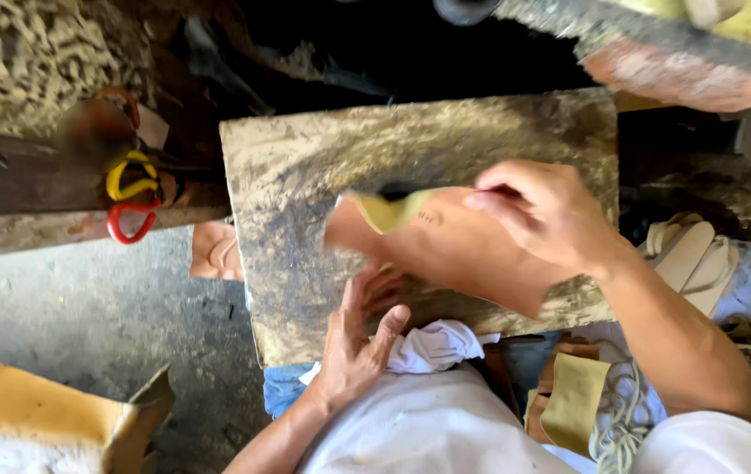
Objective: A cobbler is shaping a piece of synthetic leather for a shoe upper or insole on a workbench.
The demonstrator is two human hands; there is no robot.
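Leather piece across the board, one hand at each end

The tan leather piece (459, 250) runs from mid-board toward the board's (305, 158) near right edge; right hand (544, 215) pinches its far edge, left hand (360, 338) lies open-fingered beside its near-left end.

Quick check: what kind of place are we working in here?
Probably a small leather or shoemaking workshop: tan leather piece on a glue-stained work board, cut leather strips alongside, scissors on the bench.
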